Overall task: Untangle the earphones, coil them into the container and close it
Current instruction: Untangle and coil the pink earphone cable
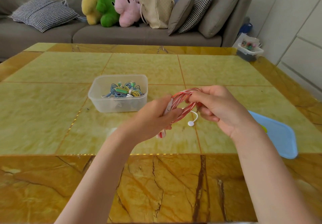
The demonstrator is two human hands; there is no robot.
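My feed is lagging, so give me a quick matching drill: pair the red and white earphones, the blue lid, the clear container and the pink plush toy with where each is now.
Things:
1. red and white earphones
2. blue lid
3. clear container
4. pink plush toy

Places:
A. on the sofa
B. table centre, holding coiled blue and yellow earphones
C. held in both hands
D. flat on the table, right side

Pairs: 1-C, 2-D, 3-B, 4-A
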